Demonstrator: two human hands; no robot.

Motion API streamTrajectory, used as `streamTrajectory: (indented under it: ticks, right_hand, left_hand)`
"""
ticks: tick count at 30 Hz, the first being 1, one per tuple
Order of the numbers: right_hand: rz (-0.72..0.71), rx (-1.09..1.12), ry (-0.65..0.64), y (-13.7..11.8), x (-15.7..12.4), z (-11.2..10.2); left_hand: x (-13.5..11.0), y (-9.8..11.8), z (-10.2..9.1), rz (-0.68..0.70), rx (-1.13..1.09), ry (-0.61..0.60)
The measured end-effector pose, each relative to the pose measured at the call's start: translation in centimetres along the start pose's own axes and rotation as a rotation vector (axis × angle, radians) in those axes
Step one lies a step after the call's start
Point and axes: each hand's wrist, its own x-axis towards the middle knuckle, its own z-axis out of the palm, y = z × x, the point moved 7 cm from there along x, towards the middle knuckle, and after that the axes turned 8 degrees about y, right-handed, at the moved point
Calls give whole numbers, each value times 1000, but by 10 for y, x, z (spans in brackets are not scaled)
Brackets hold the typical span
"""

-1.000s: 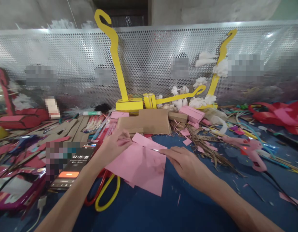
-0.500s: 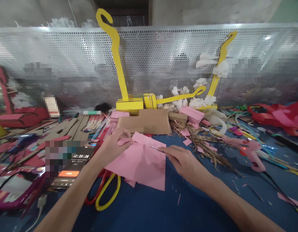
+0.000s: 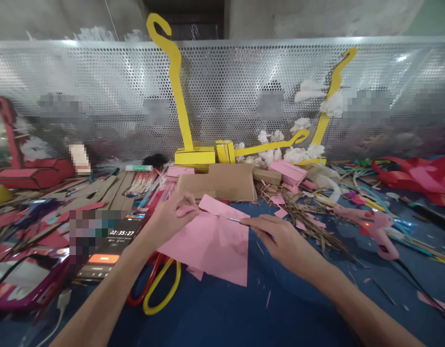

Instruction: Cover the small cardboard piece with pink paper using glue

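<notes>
A pink sheet of paper or thin foam [image 3: 215, 255] lies on the blue table in front of me. My left hand [image 3: 174, 214] pinches a curled pink piece [image 3: 185, 210] at the sheet's upper left. Between the fingers of my right hand [image 3: 276, 233] is a slim craft knife [image 3: 235, 220], its thin metal blade pointing left onto the sheet. Just above the blade, a pink strip [image 3: 222, 207] lies along the upper edge, with a dark slit at its left part. Yellow-handled scissors [image 3: 150, 306] and a red handle stick out from under the sheet near my left forearm.
A cardboard piece [image 3: 217, 185] stands behind the sheet, before yellow hook-shaped stands [image 3: 177, 91]. A pink glue gun [image 3: 370, 224] with a lit red light lies right, beside dry twigs [image 3: 309, 221]. A phone [image 3: 112, 246] showing a timer lies left, among coloured scraps.
The knife has moved slightly right along the sheet's upper part. The slit under the pink strip shows wider. My left hand keeps its pinch in nearly the same place.
</notes>
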Motion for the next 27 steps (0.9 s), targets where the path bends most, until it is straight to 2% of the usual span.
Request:
streamTrajectory:
  ticks: [9, 20, 27]
  right_hand:
    - [-21, 21, -9, -2, 0, -6]
    - [22, 4, 7, -9, -3, -14]
    - [-33, -52, 10, -9, -6, -6]
  left_hand:
    - [-4, 19, 4, 49, 6, -54]
    - [-2, 15, 2, 31, 14, 10]
    - [1, 5, 4, -32, 2, 11]
